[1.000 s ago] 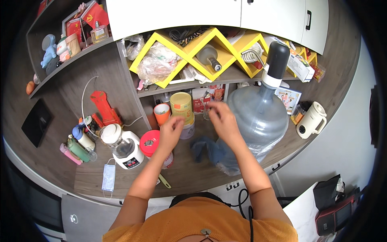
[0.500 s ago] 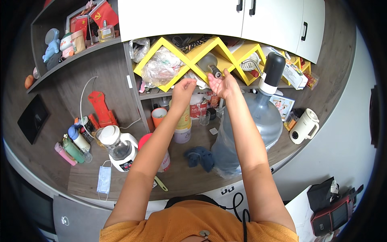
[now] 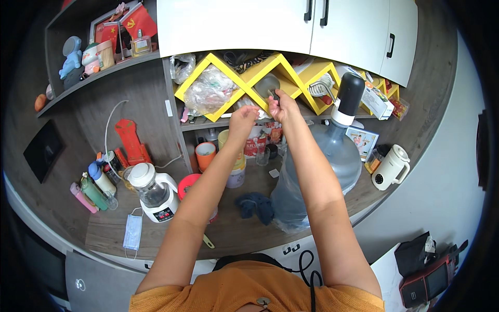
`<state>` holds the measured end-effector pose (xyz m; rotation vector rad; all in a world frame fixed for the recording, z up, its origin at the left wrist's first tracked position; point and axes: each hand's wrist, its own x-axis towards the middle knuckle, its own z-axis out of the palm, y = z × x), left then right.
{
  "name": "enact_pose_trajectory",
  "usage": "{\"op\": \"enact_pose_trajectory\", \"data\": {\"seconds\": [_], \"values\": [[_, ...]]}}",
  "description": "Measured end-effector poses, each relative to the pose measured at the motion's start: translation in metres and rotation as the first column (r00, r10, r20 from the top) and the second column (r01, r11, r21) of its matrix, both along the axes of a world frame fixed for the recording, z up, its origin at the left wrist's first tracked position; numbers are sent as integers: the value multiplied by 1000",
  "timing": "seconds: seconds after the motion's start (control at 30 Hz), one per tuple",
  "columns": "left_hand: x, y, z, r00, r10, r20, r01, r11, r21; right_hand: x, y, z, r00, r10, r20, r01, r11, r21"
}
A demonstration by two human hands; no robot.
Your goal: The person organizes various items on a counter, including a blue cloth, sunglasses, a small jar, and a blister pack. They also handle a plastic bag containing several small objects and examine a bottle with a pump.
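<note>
A greyish clear bottle (image 3: 265,86) lies in a diamond compartment of the yellow rack (image 3: 251,92), its dark-topped neck pointing toward me. My right hand (image 3: 283,107) is closed around that neck, with the fingers covering most of it. To its left, in front of the rack's lower edge, my left hand (image 3: 244,120) is closed with thumb and fingertips together. Whatever they may pinch is too small to make out. Beside the bottle, the left compartment holds crumpled clear plastic bags (image 3: 209,92).
Below my right forearm stands a large blue water jug (image 3: 332,151) with a black-topped pump (image 3: 351,93). A white glass blender (image 3: 150,192), an orange cup (image 3: 206,154) and a dark blue cloth (image 3: 255,205) are on the counter. A cream kettle (image 3: 391,169) stands at the right.
My right hand has gone from open, palm up below the bottle's neck, to closed around it. The left hand has moved slightly right and down, still closed.
</note>
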<state>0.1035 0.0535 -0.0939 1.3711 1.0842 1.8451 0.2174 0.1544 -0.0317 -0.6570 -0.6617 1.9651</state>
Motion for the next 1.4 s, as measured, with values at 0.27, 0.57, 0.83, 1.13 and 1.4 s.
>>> {"op": "enact_pose_trajectory", "data": {"seconds": [0.27,0.57,0.83,1.13,1.4], "values": [[-4,-8,3,1000,10,14,-10,1000,-10,19,-20,-4,998,18,-63,-16,999,32],[9,-10,4,991,-66,116,72,996,-48,44,-61,-2,993,30,-112,-24,998,57],[15,-14,8,979,-124,160,130,991,-28,69,-107,-5,985,70,-159,-59,995,77],[31,-15,8,882,-308,357,321,947,23,96,-153,-24,985,72,-154,-51,989,136],[44,-23,3,820,-382,426,398,916,54,115,-190,-36,997,-29,-76,46,972,229]]}}
